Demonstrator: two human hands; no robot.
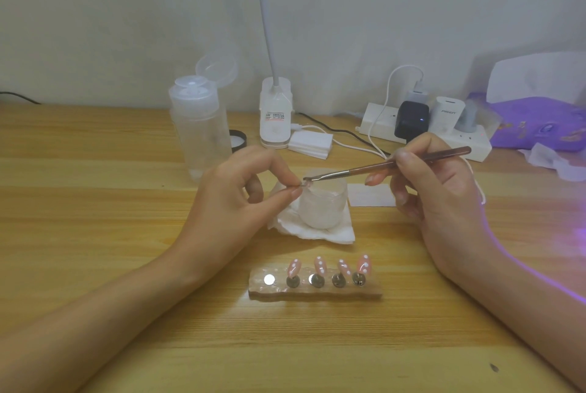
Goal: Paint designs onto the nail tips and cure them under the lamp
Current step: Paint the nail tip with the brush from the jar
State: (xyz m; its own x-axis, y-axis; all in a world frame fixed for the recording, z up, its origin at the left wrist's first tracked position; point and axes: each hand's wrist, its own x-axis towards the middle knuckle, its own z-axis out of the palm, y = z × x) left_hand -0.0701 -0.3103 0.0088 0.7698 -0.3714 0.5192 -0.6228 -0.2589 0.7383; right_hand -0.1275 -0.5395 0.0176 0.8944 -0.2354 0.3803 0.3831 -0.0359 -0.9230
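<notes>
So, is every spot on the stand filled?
No, the leftmost magnet on the stand is bare; pink nail tips fill the other four.

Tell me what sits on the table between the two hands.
In the head view, a frosted jar on a crumpled white tissue sits between the left hand and the right hand; the right hand's brush reaches across above it.

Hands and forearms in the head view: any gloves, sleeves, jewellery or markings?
Nothing worn shows: left hand and right hand are ungloved, with no rings or watch, and no sleeves on the forearms. A purple streak of light runs along the right forearm.
</notes>
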